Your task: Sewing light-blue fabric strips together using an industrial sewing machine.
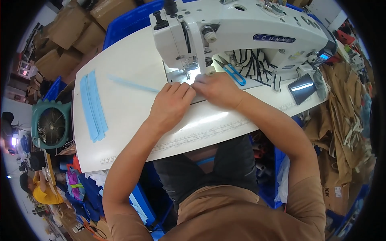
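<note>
Both my hands are close together at the front of a white sewing machine point(233, 30), just before its lit needle area. My left hand point(171, 104) has its fingers curled down on a light-blue fabric strip point(132, 83), whose free end trails to the left over the table. Beside it, my right hand point(217, 89) is closed, fingertips pinched near the presser foot point(187, 75); what lies between them is hidden. A stack of light-blue strips point(92, 106) rests on the table's left side.
Blue-handled scissors point(233, 72) and several black-and-white strips point(253, 64) lie under the machine arm. A dark phone-like slab point(302, 89) is at the right of the white table point(120, 128). A green fan point(51, 123) stands left; brown fabric point(341, 116) is piled right. Another person point(42, 188) sits far left.
</note>
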The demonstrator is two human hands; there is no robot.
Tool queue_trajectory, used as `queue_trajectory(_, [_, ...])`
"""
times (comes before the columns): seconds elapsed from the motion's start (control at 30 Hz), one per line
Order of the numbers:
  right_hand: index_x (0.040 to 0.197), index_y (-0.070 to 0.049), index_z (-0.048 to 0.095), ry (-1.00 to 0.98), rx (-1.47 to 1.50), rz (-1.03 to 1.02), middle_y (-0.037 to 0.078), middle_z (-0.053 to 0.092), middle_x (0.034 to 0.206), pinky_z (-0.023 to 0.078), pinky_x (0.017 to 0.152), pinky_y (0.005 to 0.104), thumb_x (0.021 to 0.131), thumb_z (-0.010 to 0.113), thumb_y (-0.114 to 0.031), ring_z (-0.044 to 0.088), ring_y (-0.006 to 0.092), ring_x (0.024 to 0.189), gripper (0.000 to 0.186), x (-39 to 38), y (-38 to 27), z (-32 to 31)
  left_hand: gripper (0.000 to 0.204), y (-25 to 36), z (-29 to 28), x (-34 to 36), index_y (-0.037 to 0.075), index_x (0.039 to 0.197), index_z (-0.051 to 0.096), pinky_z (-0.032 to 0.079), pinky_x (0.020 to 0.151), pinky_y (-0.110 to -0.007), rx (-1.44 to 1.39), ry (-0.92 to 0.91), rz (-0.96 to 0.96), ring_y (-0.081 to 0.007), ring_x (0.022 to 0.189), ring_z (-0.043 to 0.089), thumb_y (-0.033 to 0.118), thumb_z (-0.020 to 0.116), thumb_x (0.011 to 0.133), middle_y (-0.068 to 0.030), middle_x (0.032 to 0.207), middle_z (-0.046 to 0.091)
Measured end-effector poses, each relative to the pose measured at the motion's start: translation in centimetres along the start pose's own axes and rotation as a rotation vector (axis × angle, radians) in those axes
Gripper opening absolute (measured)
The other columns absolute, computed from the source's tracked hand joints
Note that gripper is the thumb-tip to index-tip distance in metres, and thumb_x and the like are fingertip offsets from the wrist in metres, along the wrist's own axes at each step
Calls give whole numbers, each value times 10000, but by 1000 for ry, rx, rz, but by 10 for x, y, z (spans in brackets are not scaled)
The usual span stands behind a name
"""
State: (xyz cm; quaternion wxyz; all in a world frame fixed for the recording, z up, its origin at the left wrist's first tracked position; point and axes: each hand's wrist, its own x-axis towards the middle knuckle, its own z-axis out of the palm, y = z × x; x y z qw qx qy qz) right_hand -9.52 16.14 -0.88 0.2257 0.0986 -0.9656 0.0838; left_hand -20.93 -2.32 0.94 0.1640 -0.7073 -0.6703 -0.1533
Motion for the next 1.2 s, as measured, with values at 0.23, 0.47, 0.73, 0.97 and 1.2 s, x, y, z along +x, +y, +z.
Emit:
queue_trajectory(0.23, [979, -99, 708, 15, 8, 137, 71, 707, 985, 556, 709, 400, 829, 661, -126, 696, 280, 872, 160, -5, 2, 11, 115, 4, 26, -4, 75, 905, 612, 488, 740, -381, -27, 52, -125, -246, 835, 586, 104, 689, 825, -52, 899, 585])
queue_trajectory(0.47, [875, -109, 728, 77, 313, 401, 61, 699, 938, 536, 682, 390, 901, 680, -206, 671, 258, 835, 111, -12, -14, 0, 114, 4, 27, -6, 67, 808, 666, 494, 754, -379, -238, 89, -250, -267, 830, 586, 142, 744, 844, -55, 895, 614])
queue_trajectory(0.73, [874, -108, 715, 187, 101, 195, 38, 630, 774, 526, 629, 387, 884, 703, -203, 658, 246, 766, 96, -12, -16, 11, 124, -8, 19, -13, 53, 932, 746, 493, 864, -360, -477, 93, -374, -274, 1037, 601, 62, 778, 812, -75, 1057, 662])
queue_trajectory(0.97, [896, -114, 719, 41, -15, 183, 62, 677, 758, 530, 621, 391, 909, 685, -232, 676, 270, 742, 123, -1, -8, 14, 141, -15, 26, -11, 77, 965, 758, 480, 895, -387, -318, 173, -356, -260, 1021, 614, 114, 765, 829, -38, 1061, 696])
queue_trajectory(1.2, [1010, -136, 752, 55, 137, 203, 82, 697, 739, 530, 653, 437, 905, 710, -319, 686, 316, 739, 215, -3, -5, 16, 159, -17, 30, -13, 81, 986, 763, 504, 867, -383, -310, 171, -360, -257, 1006, 616, 111, 762, 830, -18, 1077, 712])
